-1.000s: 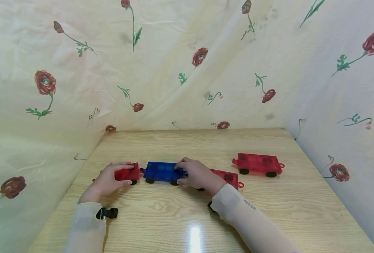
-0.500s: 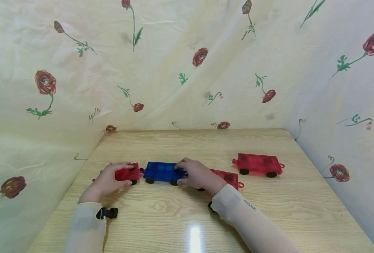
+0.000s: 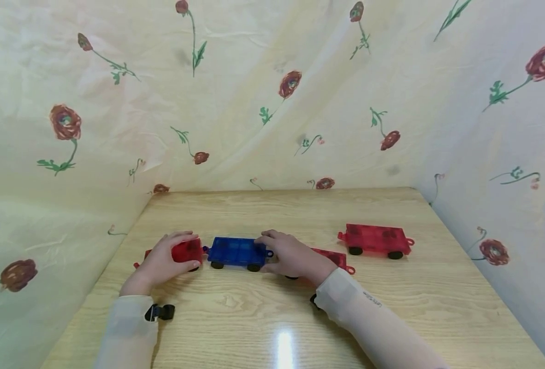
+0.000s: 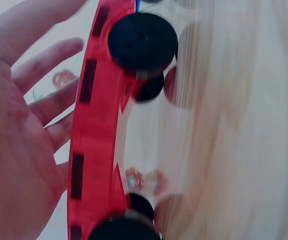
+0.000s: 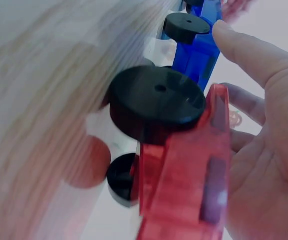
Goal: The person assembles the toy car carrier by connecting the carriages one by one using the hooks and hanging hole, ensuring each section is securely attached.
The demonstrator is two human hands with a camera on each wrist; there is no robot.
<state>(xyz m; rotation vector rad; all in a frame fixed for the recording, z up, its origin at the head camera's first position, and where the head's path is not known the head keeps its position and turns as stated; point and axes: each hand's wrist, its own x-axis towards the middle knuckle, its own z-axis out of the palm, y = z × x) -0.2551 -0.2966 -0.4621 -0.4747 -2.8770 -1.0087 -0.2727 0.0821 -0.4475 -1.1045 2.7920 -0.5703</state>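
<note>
In the head view, a blue toy train wagon (image 3: 234,250) stands on black wheels, with red wagons on both sides. My left hand (image 3: 164,261) spans the left red wagon (image 3: 188,250), its fingers loosely spread. The left wrist view has these fingers beside the red wagon (image 4: 96,125), visible gaps between them. My right hand (image 3: 291,253) rests at the blue wagon's right end, fingertips at its far corner and the thumb by the near one. In the right wrist view, the straight thumb meets the blue wagon's edge (image 5: 208,50). My right wrist partly hides the middle red wagon (image 3: 332,256).
Another red wagon (image 3: 375,240) stands apart at the right of the wooden table (image 3: 235,318), ring hooks at its ends. Flower-patterned cloth (image 3: 235,102) rises behind the table and along both sides.
Both hands have loosened slightly, fingertips and thumbs further apart, and shifted a little to the right. More of the left red wagon and the blue wagon's ring shows. The wagons have hardly moved.
</note>
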